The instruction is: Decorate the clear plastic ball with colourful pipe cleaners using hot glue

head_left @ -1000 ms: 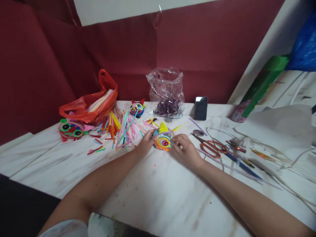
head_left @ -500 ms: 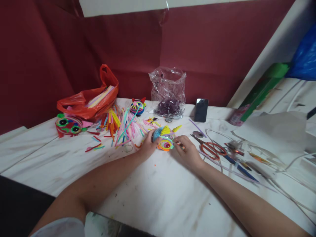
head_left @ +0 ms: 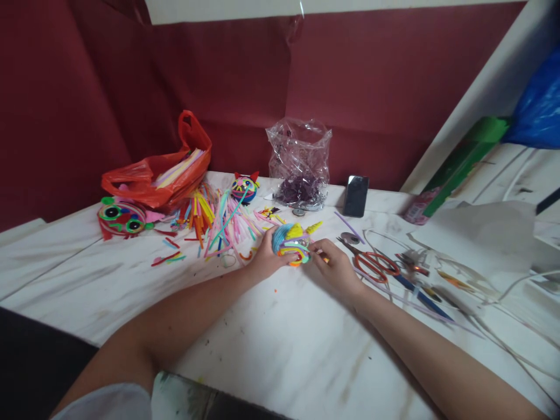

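Observation:
My left hand (head_left: 268, 256) is wrapped round a small colourful pipe-cleaner figure (head_left: 290, 238), its thumb lying across the front. The figure has blue coils on the left, yellow pointed pieces on top and multicoloured rings below. At its right side, my right hand (head_left: 335, 263) is closed in a pinch, the fingertips close against the figure. Something small and orange shows by those fingers, too small to name. Right of this hand lie orange-handled scissors (head_left: 371, 265) and a purple pipe cleaner (head_left: 349, 226).
A red plastic bag (head_left: 161, 184), a pile of pipe cleaners (head_left: 225, 227) and two finished-looking figures, one green-eyed (head_left: 122, 217) and one red-eared (head_left: 245, 188), stand left. Behind are a clear bag (head_left: 300, 163) and a phone (head_left: 356, 196). White cables (head_left: 503, 344) and tools lie right.
My left thumb has moved across the figure's front and now covers much of the round eye that showed before. My right hand stays at the figure's right side, slightly shifted.

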A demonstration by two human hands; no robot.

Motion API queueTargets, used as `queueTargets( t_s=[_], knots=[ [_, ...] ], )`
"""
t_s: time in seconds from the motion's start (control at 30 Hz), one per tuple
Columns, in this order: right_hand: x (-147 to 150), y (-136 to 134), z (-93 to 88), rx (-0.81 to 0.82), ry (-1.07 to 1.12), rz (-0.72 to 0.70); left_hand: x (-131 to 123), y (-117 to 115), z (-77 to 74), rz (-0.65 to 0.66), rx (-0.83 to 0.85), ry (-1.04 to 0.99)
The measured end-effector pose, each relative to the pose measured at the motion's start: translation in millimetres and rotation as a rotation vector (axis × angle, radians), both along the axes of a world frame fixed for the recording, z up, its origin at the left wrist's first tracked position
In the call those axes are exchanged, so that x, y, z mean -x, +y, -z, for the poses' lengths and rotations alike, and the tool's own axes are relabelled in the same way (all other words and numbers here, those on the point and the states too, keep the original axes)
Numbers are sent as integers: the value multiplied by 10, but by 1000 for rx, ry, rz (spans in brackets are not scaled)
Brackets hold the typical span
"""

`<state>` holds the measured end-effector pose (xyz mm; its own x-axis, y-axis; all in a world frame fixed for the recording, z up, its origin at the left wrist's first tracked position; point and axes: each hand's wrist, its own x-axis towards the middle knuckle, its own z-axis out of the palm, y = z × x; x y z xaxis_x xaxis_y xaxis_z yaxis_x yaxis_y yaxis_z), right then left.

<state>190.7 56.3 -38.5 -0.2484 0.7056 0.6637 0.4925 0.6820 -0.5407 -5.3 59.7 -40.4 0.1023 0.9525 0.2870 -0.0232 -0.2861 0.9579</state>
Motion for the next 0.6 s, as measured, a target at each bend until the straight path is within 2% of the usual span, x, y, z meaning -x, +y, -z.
queueTargets(
  t_s=[0.17,0.6],
  knots=[
    [-7,-20,-32,-25,-55,1,-6,-18,-21,4,22,-12],
    [-61,3,-95,-93,-98,-33,0,12,32,-7,27,-13]
  ],
)
